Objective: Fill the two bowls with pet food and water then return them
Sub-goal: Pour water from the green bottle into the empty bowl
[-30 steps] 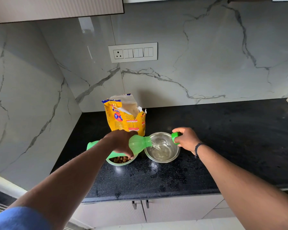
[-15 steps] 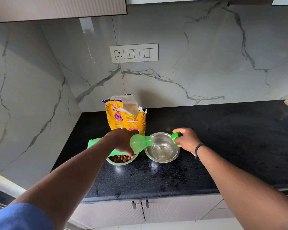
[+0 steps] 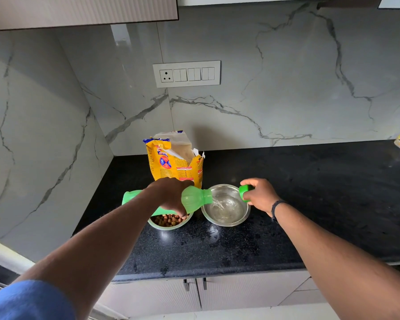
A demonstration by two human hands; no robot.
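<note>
Gripping the tilted green bottle (image 3: 195,199), the left hand (image 3: 171,195) pours into the steel bowl (image 3: 225,205) while the right hand (image 3: 260,195) clasps the cap (image 3: 244,192); over-tilting risks splashing the counter (image 3: 310,204).

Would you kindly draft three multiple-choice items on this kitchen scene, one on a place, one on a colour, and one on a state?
1. Where does the pet food bag stand?
A. on the counter behind the two bowls
B. on the floor
C. inside a cabinet

2. What colour is the bottle in the left hand?
A. red
B. green
C. white

3. What state is the steel bowl on the right in?
A. upside down
B. heaped with kibble
C. taking water from the tipped bottle

Answers:
1. A, the bag stands upright against the marble wall, behind the kibble bowl.
2. B, its body and the cap held in the right hand are both bright green.
3. C, a stream runs from the bottle's mouth into clear water inside it.
</note>
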